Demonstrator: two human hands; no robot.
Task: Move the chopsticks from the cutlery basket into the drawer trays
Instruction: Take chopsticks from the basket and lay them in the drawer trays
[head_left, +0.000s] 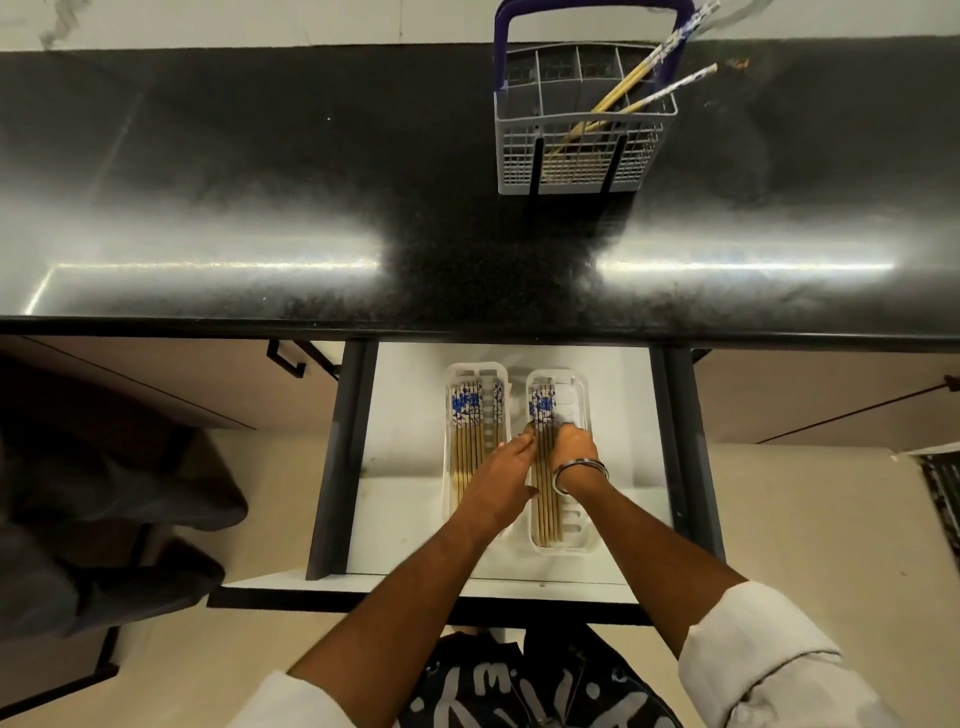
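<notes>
Your chopsticks are split between three places. One bundle lies lengthwise in the right-hand tray of the open drawer, patterned blue-and-white ends toward the drawer's back edge. A second group lies the same way in the left-hand tray — about six packed together and one more apart on its right side. I cannot count the right bundle exactly, because your hands cover its middle. Your right hand, with a metal bangle at the wrist, has its fingers curled down onto the patterned part of that bundle; whether it actually grasps the sticks or only presses them I cannot tell. Your left hand reaches across the gap between the two trays, fingers fairly straight, fingertips touching the bundle's left side and clenching nothing. The two trays sit side by side near the middle of the drawer floor, close but apart. Out on the black countertop, near its back edge and right of centre, stands the grey cutlery basket with a dark blue handle — two chopsticks lean out of its right-hand compartments toward the back right corner.
</notes>
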